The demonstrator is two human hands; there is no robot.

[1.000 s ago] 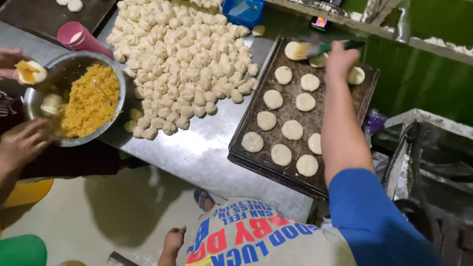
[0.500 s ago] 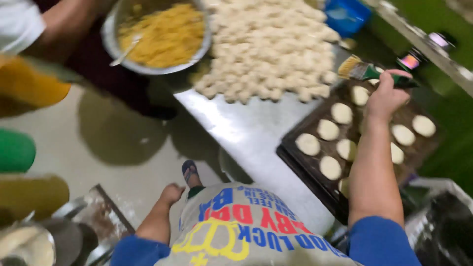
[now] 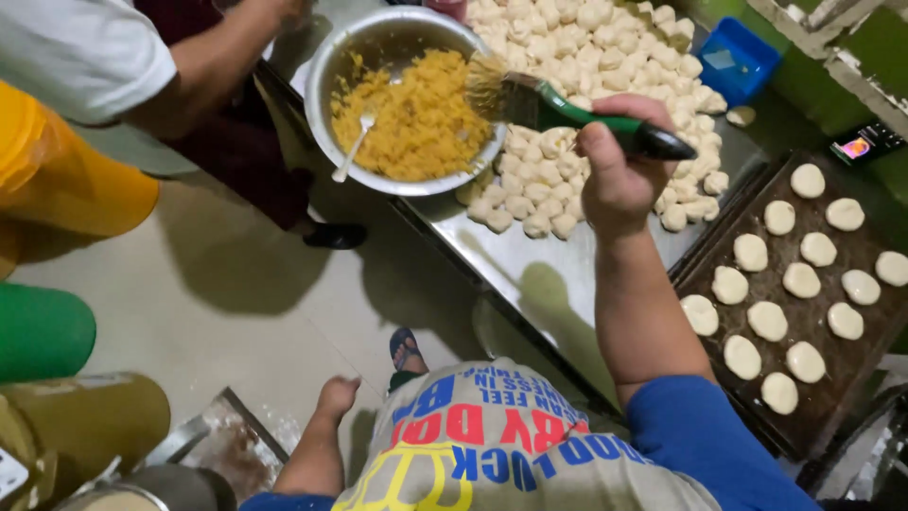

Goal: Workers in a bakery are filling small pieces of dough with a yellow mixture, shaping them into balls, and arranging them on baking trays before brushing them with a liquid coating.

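My right hand (image 3: 619,180) is shut on a green-handled pastry brush (image 3: 530,99). Its bristles reach over the rim of a metal bowl (image 3: 322,85) of yellow crumbly filling (image 3: 426,114), where a white spoon (image 3: 355,147) rests. The hand hovers above a heap of small white dough pieces (image 3: 605,57) on the steel table (image 3: 558,284). To the right, a dark baking tray (image 3: 851,255) carries several flat dough rounds (image 3: 766,322). My left hand (image 3: 336,393) hangs at my side, empty, fingers loosely curled.
Another person's arm (image 3: 218,66) reaches in beside the bowl from the upper left. A blue container (image 3: 733,61) sits past the dough heap. Yellow (image 3: 66,180) and green (image 3: 43,331) tubs stand on the floor at left. My sandalled foot (image 3: 405,350) is by the table edge.
My right hand has carried the brush left, from over the baking tray to the rim of the filling bowl. The view has swung left and down.
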